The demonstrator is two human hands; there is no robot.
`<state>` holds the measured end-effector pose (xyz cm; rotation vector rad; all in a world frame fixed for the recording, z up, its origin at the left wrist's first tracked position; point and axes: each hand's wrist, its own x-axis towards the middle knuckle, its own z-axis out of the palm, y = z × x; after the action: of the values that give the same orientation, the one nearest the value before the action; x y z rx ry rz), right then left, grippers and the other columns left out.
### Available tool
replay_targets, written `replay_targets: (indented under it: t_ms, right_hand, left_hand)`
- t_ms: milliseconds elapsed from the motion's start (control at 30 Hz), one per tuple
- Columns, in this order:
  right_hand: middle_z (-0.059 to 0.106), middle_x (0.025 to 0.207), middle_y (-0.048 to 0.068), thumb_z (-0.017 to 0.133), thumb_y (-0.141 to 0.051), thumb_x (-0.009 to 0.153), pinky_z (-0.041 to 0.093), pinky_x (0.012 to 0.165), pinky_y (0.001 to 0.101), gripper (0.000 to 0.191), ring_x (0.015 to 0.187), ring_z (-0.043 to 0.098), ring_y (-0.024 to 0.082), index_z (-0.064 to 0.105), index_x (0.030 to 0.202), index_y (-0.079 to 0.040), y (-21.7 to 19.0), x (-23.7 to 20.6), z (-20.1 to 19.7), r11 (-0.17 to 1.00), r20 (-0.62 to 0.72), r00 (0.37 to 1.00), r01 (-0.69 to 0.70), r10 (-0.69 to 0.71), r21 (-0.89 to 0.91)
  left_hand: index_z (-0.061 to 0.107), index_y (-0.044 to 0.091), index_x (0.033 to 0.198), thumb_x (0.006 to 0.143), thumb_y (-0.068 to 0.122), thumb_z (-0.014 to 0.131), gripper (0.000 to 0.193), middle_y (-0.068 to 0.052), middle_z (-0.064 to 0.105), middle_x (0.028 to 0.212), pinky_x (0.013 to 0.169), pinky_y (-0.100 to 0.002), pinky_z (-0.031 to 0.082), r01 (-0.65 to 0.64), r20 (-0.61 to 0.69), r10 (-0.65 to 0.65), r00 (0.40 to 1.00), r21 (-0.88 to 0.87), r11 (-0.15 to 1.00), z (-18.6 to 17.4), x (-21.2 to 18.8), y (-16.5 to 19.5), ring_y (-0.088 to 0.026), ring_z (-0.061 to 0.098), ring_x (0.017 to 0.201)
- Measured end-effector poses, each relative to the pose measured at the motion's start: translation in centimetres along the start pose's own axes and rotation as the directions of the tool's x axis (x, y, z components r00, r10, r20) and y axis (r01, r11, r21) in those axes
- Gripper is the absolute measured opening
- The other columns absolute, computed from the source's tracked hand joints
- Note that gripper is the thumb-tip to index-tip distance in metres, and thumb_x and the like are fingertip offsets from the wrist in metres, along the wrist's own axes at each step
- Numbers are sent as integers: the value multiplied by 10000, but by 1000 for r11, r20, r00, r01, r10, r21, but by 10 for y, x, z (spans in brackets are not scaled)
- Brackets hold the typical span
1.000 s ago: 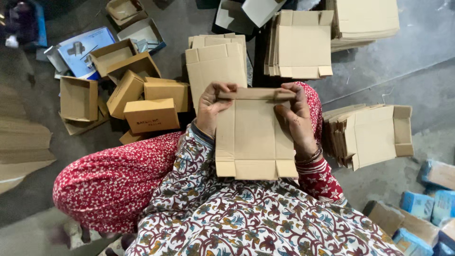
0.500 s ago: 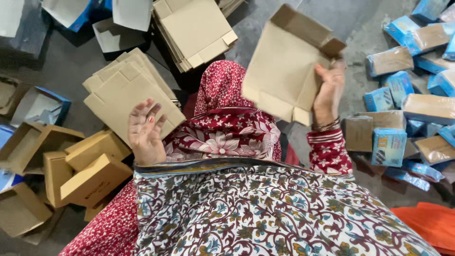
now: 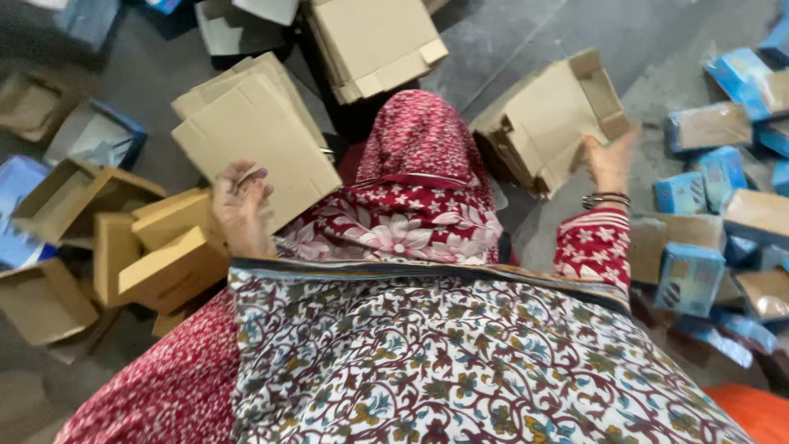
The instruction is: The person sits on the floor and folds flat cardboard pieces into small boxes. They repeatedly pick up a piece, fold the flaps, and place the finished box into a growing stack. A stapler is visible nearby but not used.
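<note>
The right hand [image 3: 610, 160], fingers spread, touches a flat carton [image 3: 552, 115] whose long axis runs far-right; the left hand [image 3: 242, 205] hangs loosely curled, holding nothing.

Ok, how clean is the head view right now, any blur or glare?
Head view: the right hand and the flat carton beside it are motion-smeared; the left hand is fairly sharp; light is dim and even, no glare; the top-left floor is dark.
</note>
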<state>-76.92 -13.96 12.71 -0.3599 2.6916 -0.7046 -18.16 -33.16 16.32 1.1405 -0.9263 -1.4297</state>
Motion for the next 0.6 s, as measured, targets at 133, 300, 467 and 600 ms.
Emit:
replay_targets:
  t_ms: [133,300,467,600]
  right_hand:
    - [625,1286,355,839,-291,856,477,999,540,1097,1164,623,499,166,1647,62,-26,-14,-25,865,-170,906,295,-388,-406]
    - [701,1014,179,709,-94,1072,571,847,386,606,914,692,277,429,1606,-37,-143,-85,18,656,-10,657,754,-754,32]
    - [717,1131,130,707,-88,953,584,898,379,558,997,692,237,508,1472,-38,-265,-214,139,412,367,295,860,-882,300]
    - [622,1169,169,700,-94,915,558,878,385,604,1006,635,265,465,1467,-18,-313,-279,208,420,546,184,839,-818,346]
  left_hand:
    - [658,97,1219,903,13,671,327,-83,695,1216,896,-356,547,-71,-148,201,969,607,791,-37,23,-17,-214,677,1067]
    - [631,109,1240,765,107,810,508,-180,609,1313,1046,-484,439,-169,-26,476,879,916,363,-60,47,-34,-364,548,1250]
    - [609,94,1300,755,113,808,580,-225,566,1327,1063,-500,409,-61,-105,354,929,902,428,-65,59,-43,-407,505,1250]
    - [599,82,1315,779,115,790,570,-214,602,1285,1048,-482,445,-12,-139,284,949,882,471,-72,72,-39,-399,548,1217]
